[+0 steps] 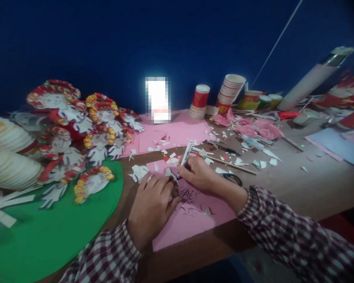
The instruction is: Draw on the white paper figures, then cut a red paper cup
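Note:
My right hand (199, 173) is closed around a white marker pen (186, 154), its tip down beside a small white paper cutout (169, 174). My left hand (152, 206) lies on a pink paper sheet (188, 224), fingers curled and pressing the cutout down. Black marks show on the pink sheet just below my hands. Both sleeves are checked red and white.
A green round board (47, 236) at the left carries several paper doll figures (93, 182) with red and yellow wreaths. Stacks of paper cups (231, 90), pink scraps, white snippets, scissors (233, 179) and wooden sticks (233, 165) litter the wooden table. A blue wall stands behind.

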A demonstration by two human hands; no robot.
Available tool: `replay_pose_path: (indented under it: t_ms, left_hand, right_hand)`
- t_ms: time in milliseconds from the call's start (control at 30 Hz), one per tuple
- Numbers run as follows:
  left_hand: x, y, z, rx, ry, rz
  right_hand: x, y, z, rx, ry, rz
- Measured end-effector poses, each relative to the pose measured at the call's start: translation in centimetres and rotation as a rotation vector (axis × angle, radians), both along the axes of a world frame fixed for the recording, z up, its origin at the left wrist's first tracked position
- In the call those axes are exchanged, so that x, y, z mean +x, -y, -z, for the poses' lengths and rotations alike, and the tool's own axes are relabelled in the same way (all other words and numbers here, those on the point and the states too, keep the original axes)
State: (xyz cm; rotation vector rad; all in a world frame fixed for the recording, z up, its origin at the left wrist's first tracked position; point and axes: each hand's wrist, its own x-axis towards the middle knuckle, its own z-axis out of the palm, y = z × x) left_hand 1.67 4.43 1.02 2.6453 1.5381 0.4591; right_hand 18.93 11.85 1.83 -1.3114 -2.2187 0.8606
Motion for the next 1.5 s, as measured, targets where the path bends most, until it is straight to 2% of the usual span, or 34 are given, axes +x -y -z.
replay_pose_path:
  t_ms: [1500]
  left_hand:
    - [-0.03,-0.01,-0.1,0.007,-0.024,0.009]
  right_hand:
    - [-0.05,0.3,-0.59,-0.024,0.065,0.007]
